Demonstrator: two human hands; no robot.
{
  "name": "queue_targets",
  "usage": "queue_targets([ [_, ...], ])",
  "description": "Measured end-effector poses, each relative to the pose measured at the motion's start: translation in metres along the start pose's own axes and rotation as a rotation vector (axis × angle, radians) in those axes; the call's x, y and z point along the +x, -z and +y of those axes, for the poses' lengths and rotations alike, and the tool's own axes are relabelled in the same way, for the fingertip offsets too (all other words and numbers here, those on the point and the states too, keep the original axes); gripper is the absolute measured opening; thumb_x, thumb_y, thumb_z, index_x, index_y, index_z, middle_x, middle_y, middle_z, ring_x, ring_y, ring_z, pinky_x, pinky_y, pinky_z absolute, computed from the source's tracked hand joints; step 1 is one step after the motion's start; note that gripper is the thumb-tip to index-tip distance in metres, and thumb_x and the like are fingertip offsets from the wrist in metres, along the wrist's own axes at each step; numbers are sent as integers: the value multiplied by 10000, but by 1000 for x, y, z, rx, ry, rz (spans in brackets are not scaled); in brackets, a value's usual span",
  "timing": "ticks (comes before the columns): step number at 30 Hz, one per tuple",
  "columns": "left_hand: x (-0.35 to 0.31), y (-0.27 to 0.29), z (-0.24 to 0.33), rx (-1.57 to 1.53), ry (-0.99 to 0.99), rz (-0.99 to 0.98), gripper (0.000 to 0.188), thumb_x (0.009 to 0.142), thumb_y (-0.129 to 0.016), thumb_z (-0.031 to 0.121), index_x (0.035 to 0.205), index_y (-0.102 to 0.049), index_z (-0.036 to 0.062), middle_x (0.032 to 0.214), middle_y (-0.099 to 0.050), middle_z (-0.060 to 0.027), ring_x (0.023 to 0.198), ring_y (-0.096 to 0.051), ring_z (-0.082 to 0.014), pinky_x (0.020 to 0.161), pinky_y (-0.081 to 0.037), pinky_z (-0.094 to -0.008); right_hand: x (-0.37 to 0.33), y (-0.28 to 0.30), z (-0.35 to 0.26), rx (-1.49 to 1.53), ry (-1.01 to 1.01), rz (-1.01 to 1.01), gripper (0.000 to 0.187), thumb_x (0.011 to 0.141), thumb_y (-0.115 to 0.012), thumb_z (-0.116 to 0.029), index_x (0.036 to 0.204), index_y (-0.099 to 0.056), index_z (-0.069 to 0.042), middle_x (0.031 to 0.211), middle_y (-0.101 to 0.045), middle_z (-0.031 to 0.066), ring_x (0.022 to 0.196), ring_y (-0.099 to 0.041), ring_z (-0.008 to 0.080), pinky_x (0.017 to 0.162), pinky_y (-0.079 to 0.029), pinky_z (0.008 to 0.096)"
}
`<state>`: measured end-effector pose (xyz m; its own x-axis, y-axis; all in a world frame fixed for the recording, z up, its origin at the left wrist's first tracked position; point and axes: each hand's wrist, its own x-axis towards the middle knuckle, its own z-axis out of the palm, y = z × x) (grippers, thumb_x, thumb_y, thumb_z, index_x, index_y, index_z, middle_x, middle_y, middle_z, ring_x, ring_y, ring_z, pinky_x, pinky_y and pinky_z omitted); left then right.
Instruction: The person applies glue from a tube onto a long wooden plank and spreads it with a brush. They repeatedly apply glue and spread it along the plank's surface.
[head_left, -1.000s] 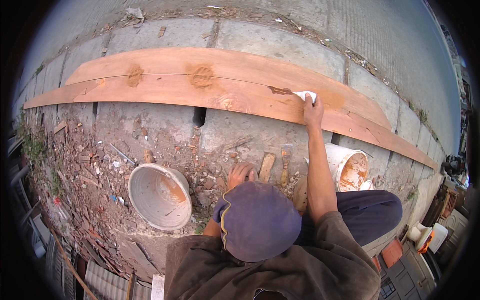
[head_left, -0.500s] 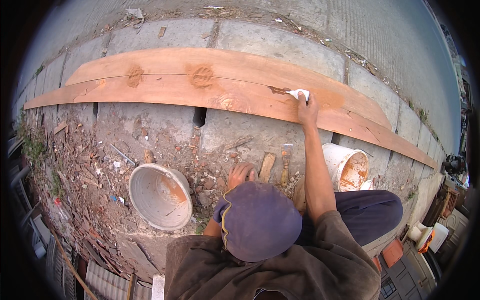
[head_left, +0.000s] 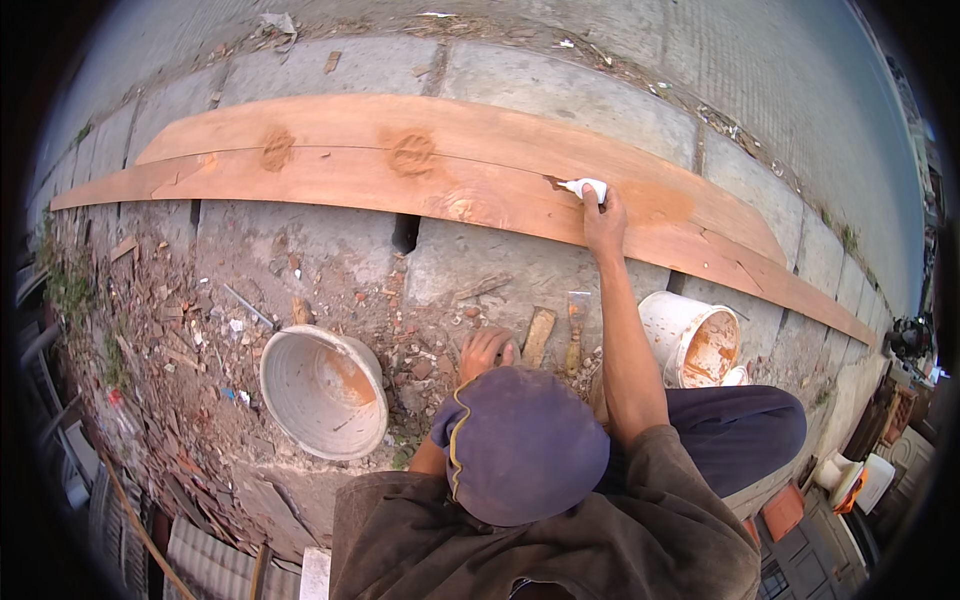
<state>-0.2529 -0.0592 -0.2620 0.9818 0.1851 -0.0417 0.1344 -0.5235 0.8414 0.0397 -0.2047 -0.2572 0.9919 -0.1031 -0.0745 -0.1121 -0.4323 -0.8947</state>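
My right hand (head_left: pixel 606 222) is closed around a small white squeeze bottle (head_left: pixel 590 187) with a narrow nozzle. The bottle lies tilted over a long reddish wooden board (head_left: pixel 490 200), its tip pointing left at a small dark wet spot (head_left: pixel 553 182) on the seam between this board and a second board (head_left: pixel 480 125). Orange-brown dust (head_left: pixel 655 203) covers the seam just right of the bottle. My left hand (head_left: pixel 486 350) is low, near the rubble, with its fingers spread and nothing seen in them; part of it is hidden by the cap.
A whitish basin (head_left: pixel 285 390) with orange residue stands left of my left hand. Beside my right forearm is a white bucket (head_left: pixel 665 320), stained orange inside. A paintbrush (head_left: pixel 573 335) and a wood scrap (head_left: pixel 538 335) lie between. Broken rubble covers the ground at left.
My right hand has moved the bottle slightly left along the seam. The dark wet mark by its nozzle shows smaller now. My left hand stays in place.
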Motion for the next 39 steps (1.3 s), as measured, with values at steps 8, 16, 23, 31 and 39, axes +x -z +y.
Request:
queue_targets([
  [8, 0, -1, -1, 0, -10, 0, 217, 903, -633, 147, 1054, -703, 8, 1097, -699, -133, 1086, -640, -315, 965, -439, -454, 2, 6, 8, -40, 24, 43, 319, 980, -666, -312, 1026, -677, 3, 906, -703, 100, 807, -620, 167, 747, -496, 336],
  [16, -2, -3, -5, 6, -11, 6, 225, 895, -635, 149, 1057, -703, 8, 1100, -699, -133, 1088, -640, -316, 966, -441, -455, 6, 26, 18, -82, -21, 51, 343, 986, -655, -329, 1033, -666, 11, 922, -704, 129, 840, -642, 195, 772, -496, 350],
  [23, -3, -3, -6, -5, 0, -9, 234, 901, -626, 156, 1062, -704, 6, 1108, -698, -143, 1104, -637, -323, 975, -439, -457, 8, 36, 24, 65, -37, 77, 287, 1009, -635, -276, 1055, -668, 6, 858, -669, 48, 764, -597, 133, 694, -471, 306],
  [31, -1, -4, -3, -7, -8, 2, 229, 889, -641, 152, 1058, -706, 10, 1103, -701, -135, 1097, -640, -321, 967, -442, -456, 6, 36, 5, 365, -263, 8, 225, 1033, -610, -255, 1072, -675, -43, 744, -550, -42, 653, -479, 54, 571, -399, 230],
  [39, -4, 1, -4, 15, -2, 8, 214, 895, -645, 154, 1058, -699, 26, 1098, -702, -120, 1093, -636, -299, 965, -446, -448, -51, -42, -51, 644, -475, -306, 238, 1032, -603, -248, 1145, -604, -38, 867, -634, 33, 695, -581, 106, 653, -512, 278],
])
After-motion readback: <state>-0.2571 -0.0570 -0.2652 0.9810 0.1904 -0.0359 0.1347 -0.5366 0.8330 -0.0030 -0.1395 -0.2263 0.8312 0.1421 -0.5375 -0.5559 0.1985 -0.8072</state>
